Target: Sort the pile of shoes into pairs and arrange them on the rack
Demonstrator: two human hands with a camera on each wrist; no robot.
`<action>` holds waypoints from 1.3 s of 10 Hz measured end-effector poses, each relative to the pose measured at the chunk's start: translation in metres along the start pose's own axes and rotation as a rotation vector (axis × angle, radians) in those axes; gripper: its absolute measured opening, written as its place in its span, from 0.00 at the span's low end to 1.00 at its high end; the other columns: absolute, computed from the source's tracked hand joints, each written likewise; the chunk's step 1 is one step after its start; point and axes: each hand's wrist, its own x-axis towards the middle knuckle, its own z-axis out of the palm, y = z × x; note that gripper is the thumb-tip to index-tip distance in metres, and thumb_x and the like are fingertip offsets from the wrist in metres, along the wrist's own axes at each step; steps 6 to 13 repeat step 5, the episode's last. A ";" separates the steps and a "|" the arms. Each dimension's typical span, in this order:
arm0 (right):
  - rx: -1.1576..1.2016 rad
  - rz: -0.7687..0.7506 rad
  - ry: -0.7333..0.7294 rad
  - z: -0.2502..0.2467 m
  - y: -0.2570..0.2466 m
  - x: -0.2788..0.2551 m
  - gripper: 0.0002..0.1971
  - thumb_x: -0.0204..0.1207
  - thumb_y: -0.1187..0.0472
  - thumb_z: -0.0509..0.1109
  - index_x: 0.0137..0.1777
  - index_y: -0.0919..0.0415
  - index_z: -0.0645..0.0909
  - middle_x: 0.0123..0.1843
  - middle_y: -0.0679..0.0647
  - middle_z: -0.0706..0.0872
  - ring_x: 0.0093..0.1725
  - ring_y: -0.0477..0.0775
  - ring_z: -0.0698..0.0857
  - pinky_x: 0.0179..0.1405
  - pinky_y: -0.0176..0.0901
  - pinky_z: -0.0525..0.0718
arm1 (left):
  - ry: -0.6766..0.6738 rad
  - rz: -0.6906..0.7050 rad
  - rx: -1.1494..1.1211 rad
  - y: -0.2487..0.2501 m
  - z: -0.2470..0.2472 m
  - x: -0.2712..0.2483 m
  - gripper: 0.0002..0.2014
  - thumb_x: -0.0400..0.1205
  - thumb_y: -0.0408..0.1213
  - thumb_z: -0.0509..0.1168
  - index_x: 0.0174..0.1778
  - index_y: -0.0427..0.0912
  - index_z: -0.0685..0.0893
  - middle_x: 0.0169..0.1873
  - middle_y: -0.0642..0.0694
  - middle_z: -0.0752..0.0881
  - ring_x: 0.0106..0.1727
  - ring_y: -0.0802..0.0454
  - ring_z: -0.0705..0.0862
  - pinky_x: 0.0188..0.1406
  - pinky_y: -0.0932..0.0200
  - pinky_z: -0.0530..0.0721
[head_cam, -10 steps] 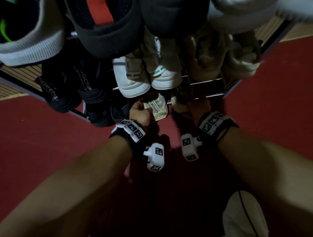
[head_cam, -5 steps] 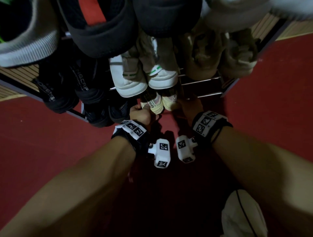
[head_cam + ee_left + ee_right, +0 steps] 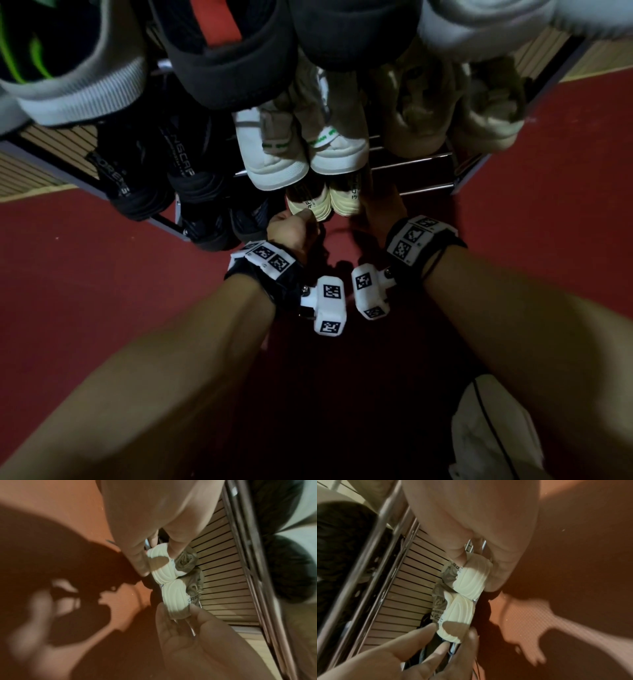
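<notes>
A pair of cream sneakers sits heel-out and side by side on the bottom shelf of the rack (image 3: pixel 424 186). My left hand (image 3: pixel 301 219) pinches the heel of the left cream sneaker (image 3: pixel 310 204). My right hand (image 3: pixel 373 202) grips the heel of the right cream sneaker (image 3: pixel 346 200). In the left wrist view my left hand (image 3: pixel 178 611) has its thumb and fingers on either side of that ribbed heel (image 3: pixel 175 599). The right wrist view shows my right hand (image 3: pixel 453 632) around the other heel (image 3: pixel 453 622), above the metal shelf bars.
Other shoes fill the upper shelves: black sneakers (image 3: pixel 137 178) on the left, white ones with green tabs (image 3: pixel 301 150) in the middle, beige ones (image 3: pixel 421 113) on the right. Dark shoes (image 3: pixel 222 226) sit left on the bottom shelf. A white object (image 3: pixel 489 431) lies on the red floor.
Both hands have moved forward and closer together. The two cream sneakers have gone from apart and tilted to side by side on the bottom shelf.
</notes>
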 end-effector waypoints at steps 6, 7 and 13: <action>0.437 0.357 -0.020 -0.041 -0.110 -0.096 0.20 0.73 0.56 0.71 0.64 0.56 0.73 0.41 0.58 0.79 0.33 0.57 0.80 0.37 0.52 0.84 | -0.027 0.274 0.257 0.049 -0.058 -0.128 0.13 0.73 0.40 0.76 0.42 0.37 0.82 0.34 0.40 0.81 0.32 0.47 0.78 0.35 0.59 0.76; 0.437 0.357 -0.020 -0.041 -0.110 -0.096 0.20 0.73 0.56 0.71 0.64 0.56 0.73 0.41 0.58 0.79 0.33 0.57 0.80 0.37 0.52 0.84 | -0.027 0.274 0.257 0.049 -0.058 -0.128 0.13 0.73 0.40 0.76 0.42 0.37 0.82 0.34 0.40 0.81 0.32 0.47 0.78 0.35 0.59 0.76; 0.437 0.357 -0.020 -0.041 -0.110 -0.096 0.20 0.73 0.56 0.71 0.64 0.56 0.73 0.41 0.58 0.79 0.33 0.57 0.80 0.37 0.52 0.84 | -0.027 0.274 0.257 0.049 -0.058 -0.128 0.13 0.73 0.40 0.76 0.42 0.37 0.82 0.34 0.40 0.81 0.32 0.47 0.78 0.35 0.59 0.76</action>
